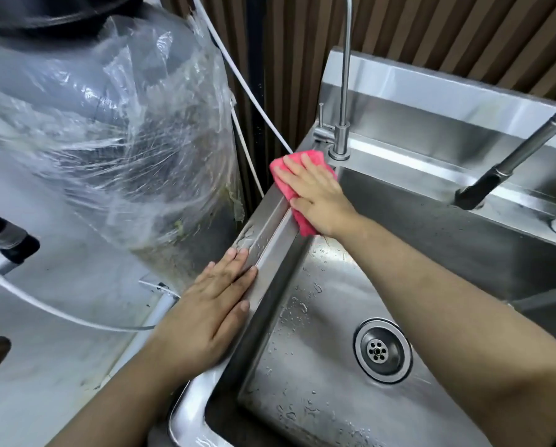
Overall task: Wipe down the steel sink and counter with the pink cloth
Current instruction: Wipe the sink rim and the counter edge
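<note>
The pink cloth (303, 222) lies flattened beneath the right hand (317, 196), whose fingers are straight, at the steel sink (271, 243)'s far left corner; the left hand (205, 314) rests flat on its rim.

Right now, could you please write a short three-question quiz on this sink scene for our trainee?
1. True or false: the right hand presses the pink cloth onto the sink rim beside the slim tap.
2. The left hand: A) grips the cloth; B) rests flat on the rim; C) turns the tap.
3. Fill in: water droplets lie in the basin around the ____.
Key: 1 true; 2 B; 3 drain.
</note>
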`<state>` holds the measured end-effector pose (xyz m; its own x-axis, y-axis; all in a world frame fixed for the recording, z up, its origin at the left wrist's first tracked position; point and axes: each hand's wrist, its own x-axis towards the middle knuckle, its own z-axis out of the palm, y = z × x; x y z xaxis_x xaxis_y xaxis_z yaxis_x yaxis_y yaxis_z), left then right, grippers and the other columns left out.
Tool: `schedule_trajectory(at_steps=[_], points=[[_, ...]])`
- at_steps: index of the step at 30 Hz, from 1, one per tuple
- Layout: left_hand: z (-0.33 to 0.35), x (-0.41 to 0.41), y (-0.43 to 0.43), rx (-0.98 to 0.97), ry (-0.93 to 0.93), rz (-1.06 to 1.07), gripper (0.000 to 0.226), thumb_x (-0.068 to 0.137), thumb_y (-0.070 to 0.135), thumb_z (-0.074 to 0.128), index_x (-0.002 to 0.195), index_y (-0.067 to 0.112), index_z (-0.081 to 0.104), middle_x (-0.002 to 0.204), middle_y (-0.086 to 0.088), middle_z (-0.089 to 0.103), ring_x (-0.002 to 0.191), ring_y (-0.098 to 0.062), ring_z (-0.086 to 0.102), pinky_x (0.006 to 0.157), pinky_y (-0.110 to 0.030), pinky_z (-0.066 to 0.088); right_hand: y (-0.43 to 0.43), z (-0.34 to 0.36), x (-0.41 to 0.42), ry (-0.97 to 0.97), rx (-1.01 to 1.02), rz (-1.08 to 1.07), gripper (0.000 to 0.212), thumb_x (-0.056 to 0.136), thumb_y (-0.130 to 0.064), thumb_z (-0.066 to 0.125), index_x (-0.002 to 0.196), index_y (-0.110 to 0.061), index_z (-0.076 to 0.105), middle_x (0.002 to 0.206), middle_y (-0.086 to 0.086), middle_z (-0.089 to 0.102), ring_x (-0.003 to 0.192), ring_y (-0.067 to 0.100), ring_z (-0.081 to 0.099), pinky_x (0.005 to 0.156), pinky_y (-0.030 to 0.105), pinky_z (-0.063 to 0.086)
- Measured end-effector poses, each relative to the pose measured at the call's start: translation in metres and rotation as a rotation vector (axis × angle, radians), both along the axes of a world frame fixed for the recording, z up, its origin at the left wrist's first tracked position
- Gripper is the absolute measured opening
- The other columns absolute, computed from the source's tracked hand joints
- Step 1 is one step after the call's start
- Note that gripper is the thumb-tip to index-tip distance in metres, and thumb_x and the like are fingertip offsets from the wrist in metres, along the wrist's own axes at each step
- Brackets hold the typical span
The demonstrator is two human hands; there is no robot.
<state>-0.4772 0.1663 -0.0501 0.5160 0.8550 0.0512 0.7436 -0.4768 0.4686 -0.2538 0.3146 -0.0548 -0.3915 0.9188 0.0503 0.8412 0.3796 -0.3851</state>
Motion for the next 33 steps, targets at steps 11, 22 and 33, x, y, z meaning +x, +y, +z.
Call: schedule_trajectory(at_steps=[11, 22, 33], points=[[0.004, -0.004, 0.001, -0.019, 0.025, -0.02, 0.051, 0.095, 0.035, 0.027, 0.143, 0.017, 0.029, 0.154, 0.002, 0.009, 0.143, -0.007, -0.005, 0.116, -0.024, -0.005, -0.027, -0.011, -0.008, -0.05, 0.087, 0.167, 0.062, 0.096, -0.023, 0.04, 0.147, -0.036, 0.007, 0.156, -0.013, -0.002, 0.139, 0.009, -0.018, 0.109, 0.032, -0.023], [0.01, -0.049, -0.083, -0.025, 0.052, 0.018, 0.055, 0.097, 0.044, 0.019, 0.143, 0.015, 0.026, 0.153, -0.001, 0.022, 0.143, -0.011, 0.008, 0.113, -0.036, 0.011, -0.137, -0.02, -0.062, 0.035, 0.08, 0.249, 0.055, 0.097, -0.035, 0.027, 0.148, -0.03, 0.006, 0.158, -0.007, 0.002, 0.143, 0.016, -0.013, 0.112, 0.043, -0.02], [-0.002, -0.051, -0.087, 0.015, 0.093, 0.007, 0.053, 0.096, 0.042, 0.019, 0.144, 0.02, 0.021, 0.155, 0.002, 0.011, 0.143, -0.007, -0.003, 0.115, -0.034, 0.005, -0.119, -0.012, -0.068, -0.066, 0.09, -0.012, 0.059, 0.098, -0.025, 0.035, 0.149, -0.027, 0.006, 0.159, -0.004, 0.002, 0.145, 0.021, -0.01, 0.115, 0.047, -0.011]])
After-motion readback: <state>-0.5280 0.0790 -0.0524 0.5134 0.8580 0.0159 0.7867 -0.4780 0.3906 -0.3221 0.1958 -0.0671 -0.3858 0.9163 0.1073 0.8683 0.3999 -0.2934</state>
